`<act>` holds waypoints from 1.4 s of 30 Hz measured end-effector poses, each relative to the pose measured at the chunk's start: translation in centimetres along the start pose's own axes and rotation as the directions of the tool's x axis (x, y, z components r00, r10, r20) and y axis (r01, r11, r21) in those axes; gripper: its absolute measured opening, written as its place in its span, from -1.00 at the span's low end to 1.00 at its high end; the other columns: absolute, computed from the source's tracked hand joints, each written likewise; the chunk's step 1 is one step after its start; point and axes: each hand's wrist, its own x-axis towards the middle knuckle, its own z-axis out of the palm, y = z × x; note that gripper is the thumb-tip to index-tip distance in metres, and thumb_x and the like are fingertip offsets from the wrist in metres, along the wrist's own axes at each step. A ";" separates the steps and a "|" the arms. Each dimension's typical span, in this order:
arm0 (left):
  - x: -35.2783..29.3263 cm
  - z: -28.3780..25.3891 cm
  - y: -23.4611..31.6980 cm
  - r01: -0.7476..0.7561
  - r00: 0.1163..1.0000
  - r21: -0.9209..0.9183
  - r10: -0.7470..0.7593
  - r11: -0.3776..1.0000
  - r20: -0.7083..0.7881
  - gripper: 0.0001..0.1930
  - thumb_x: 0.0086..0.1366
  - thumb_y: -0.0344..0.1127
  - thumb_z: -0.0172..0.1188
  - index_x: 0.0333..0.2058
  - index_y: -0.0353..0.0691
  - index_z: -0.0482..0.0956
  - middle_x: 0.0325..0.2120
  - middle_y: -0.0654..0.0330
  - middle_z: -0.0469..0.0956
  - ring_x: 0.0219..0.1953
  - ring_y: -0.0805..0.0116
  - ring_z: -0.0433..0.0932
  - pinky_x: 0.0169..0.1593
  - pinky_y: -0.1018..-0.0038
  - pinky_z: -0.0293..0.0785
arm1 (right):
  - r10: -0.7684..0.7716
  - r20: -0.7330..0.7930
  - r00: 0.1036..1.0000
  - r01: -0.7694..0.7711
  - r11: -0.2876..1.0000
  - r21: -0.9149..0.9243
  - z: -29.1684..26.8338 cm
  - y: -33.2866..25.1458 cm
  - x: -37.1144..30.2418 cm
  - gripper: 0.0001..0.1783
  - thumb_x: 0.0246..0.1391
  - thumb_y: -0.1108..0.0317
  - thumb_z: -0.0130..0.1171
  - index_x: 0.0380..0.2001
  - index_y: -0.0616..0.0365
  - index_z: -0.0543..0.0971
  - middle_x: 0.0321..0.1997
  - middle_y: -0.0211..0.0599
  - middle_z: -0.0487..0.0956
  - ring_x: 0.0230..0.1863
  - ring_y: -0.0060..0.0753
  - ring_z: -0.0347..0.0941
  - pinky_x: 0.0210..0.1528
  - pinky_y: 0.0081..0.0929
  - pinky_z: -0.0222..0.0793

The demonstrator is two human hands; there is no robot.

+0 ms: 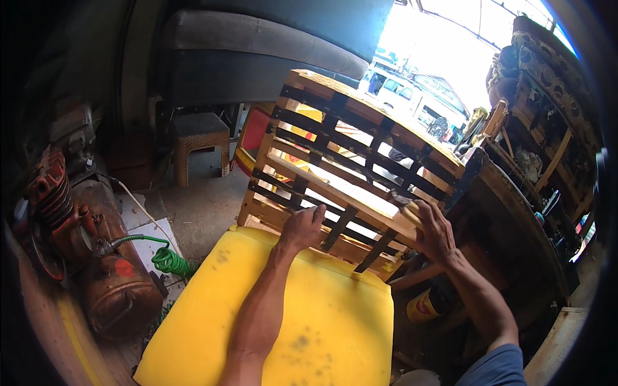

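A wooden chair frame (347,190), webbed with dark crossing straps (335,139), stands tilted before me. Across its lower straps, my left hand (302,228) is closed with the fingers curled; what it grips, if anything, is hidden. At the frame's right side my right hand (435,233) is closed round the pale handle of a brush (408,208), its dark end against a wooden rail. A yellow foam slab (322,321) with dark smudges lies under my left forearm, its far edge meeting the frame's base.
At left stands a rusty air compressor (112,276) with a coiled green hose (170,260). A small stool (201,138) is behind it. A yellow can (425,305) sits at lower right, below a cluttered wooden rack (541,141). Beyond the frame, a white vehicle (393,89) shows outside.
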 end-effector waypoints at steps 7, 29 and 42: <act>-0.5 -2.3 1.3 0.054 0.995 0.148 -0.041 0.987 -0.088 -0.44 0.57 0.08 -0.14 -0.26 -0.30 0.65 -0.31 -0.14 0.67 -0.15 -0.23 0.63 -0.07 0.08 0.51 | 0.830 0.388 0.401 -0.712 0.016 0.702 0.1 -8.1 -22.8 -0.67 0.35 0.45 0.01 0.15 0.23 0.43 -0.20 -0.38 0.51 -0.24 -0.50 0.47 -0.15 -0.39 0.45; -27.2 -17.6 5.6 0.915 0.191 0.383 -0.698 -0.129 -0.690 0.13 0.41 0.51 -0.63 0.17 -0.55 0.50 0.20 -0.40 0.44 0.35 -0.25 0.35 0.36 0.03 0.24 | 0.341 0.568 0.749 -0.453 -0.361 0.815 20.6 -8.9 -24.4 -0.60 0.42 0.23 0.05 0.15 0.24 0.31 0.01 0.13 0.59 0.08 -0.07 0.57 0.05 -0.15 0.44; -27.6 2.3 17.2 0.827 0.244 0.560 -0.868 -0.047 -0.433 -0.01 0.50 0.40 -0.53 0.09 -0.53 0.55 0.03 -0.38 0.58 0.18 -0.29 0.52 0.22 0.06 0.41 | 0.435 0.233 0.870 -0.488 0.688 0.537 16.6 7.5 -15.6 -0.80 0.23 0.39 0.17 -0.15 0.23 0.42 -0.18 0.06 0.60 -0.15 0.11 0.59 -0.10 0.08 0.49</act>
